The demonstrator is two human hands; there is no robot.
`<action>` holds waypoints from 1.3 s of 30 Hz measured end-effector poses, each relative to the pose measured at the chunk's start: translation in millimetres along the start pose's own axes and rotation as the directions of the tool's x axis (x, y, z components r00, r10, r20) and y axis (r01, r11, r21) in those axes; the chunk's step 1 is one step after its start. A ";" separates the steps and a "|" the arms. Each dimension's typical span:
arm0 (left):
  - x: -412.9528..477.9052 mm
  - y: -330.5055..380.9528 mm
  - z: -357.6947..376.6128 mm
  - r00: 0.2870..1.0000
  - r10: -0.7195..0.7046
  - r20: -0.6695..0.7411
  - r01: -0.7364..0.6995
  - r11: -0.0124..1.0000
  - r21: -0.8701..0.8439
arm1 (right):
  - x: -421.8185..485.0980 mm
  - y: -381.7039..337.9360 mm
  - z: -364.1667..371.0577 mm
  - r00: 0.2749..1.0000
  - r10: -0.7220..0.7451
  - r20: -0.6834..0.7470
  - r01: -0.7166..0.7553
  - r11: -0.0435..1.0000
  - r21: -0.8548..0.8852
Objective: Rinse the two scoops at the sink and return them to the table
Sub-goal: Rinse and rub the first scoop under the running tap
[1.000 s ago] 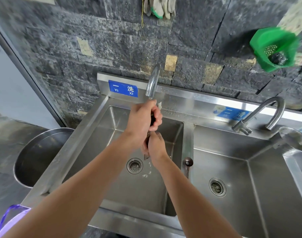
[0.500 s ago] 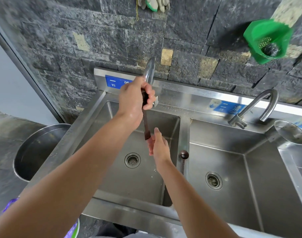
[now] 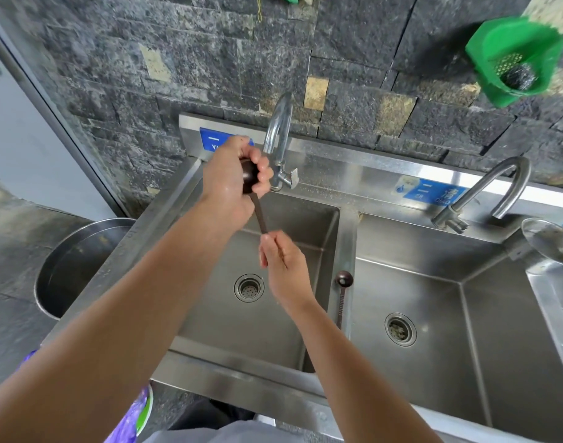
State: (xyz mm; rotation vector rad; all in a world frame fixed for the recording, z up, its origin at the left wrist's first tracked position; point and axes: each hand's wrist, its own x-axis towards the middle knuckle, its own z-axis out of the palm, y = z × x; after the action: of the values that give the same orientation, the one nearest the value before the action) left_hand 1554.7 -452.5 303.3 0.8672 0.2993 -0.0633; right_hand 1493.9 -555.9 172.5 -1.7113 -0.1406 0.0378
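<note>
Fingers (image 3: 263,170) of the left hand (image 3: 227,190) are curling round the dark, round bowl of the first scoop (image 3: 249,177), holding it just beside the base of the left tap (image 3: 278,132). Lower down and nearer the body, the fingertips (image 3: 267,247) of the right hand (image 3: 286,270) are pinching the far end of the thin handle, so the scoop is slanting over the left basin (image 3: 216,321). Whether water is running cannot be told.

To do this step well, I judge the left fingers should be rubbing all round the bowl, inside and out. The right pinch should be staying firm, since a wet, slim handle is likely to be slipping or twisting. Keeping the bowl low under the spout should be limiting splashes.

The bowl is looking smooth, glossy and hard, deep brown; wood or plastic, I cannot say which. The second scoop (image 3: 344,279) is lying on the steel divider between the two basins, bowl away from the person. Its handle seems ribbed or twisted, which should be giving some grip.

Around them, the sink is showing brushed stainless steel with flat walls and droplets on its back ledge. Behind it, rough dark split stone is forming the wall. A green plastic basket (image 3: 484,36) is hanging there with a wiry metal scourer (image 3: 518,78) inside.
</note>
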 end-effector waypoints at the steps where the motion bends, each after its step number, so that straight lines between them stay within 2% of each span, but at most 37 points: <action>1: 2.6 2.9 -5.0 1.000 -0.012 0.000 0.012 1.000 0.008 | -3.8 9.8 -3.6 0.997 0.062 0.044 -0.063 0.998 0.011; 4: 5.0 -0.5 -20.4 0.996 -0.090 0.019 0.090 0.995 0.046 | -12.6 30.3 -10.4 0.969 0.195 0.153 -0.217 0.966 0.140; 7: 6.9 -5.1 -33.6 0.992 -0.120 0.026 0.120 0.993 0.020 | -15.1 38.4 -16.7 0.908 0.316 0.275 -0.376 0.904 0.202; 11: 6.8 -7.6 -46.8 0.995 -0.098 -0.005 0.098 0.995 -0.009 | -19.7 48.4 -25.2 0.866 0.402 0.297 -0.479 0.837 0.264; 15: 6.2 -24.1 -58.2 0.997 -0.073 -0.016 0.072 0.997 -0.020 | -22.8 49.1 -12.8 0.843 0.461 0.277 -0.531 0.794 0.295; 19: 4.6 -54.6 -83.9 0.999 -0.017 -0.047 0.029 0.959 0.284 | -22.1 45.4 6.6 0.844 0.487 0.226 -0.536 0.792 0.292; 21: 3.3 -67.2 -101.8 0.998 0.056 0.014 -0.057 0.898 0.436 | -18.8 42.0 14.9 0.849 0.484 0.211 -0.526 0.808 0.265; 24: 7.1 -73.4 -125.7 0.996 0.085 0.027 -0.087 0.861 0.502 | -11.8 37.2 27.7 0.853 0.481 0.201 -0.517 0.831 0.207; 26: 13.5 -67.7 -142.4 0.995 0.100 -0.004 -0.077 0.789 0.609 | -4.5 34.3 39.8 0.848 0.493 0.194 -0.522 0.840 0.147; 31: 34.0 -28.8 -195.4 1.000 0.009 -0.023 0.009 0.735 0.678 | 20.6 26.2 87.4 0.819 0.549 0.167 -0.565 0.822 0.072; 39: 75.1 46.2 -290.5 0.973 -0.206 -0.100 0.212 0.647 0.733 | 69.1 12.4 191.7 0.766 0.581 0.275 -0.595 0.803 -0.038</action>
State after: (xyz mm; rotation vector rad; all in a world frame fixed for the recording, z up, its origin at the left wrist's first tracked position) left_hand 1566.8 -197.1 139.6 1.6547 0.3885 -0.4279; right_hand 1543.0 -361.1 136.2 -1.6299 0.2035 0.7491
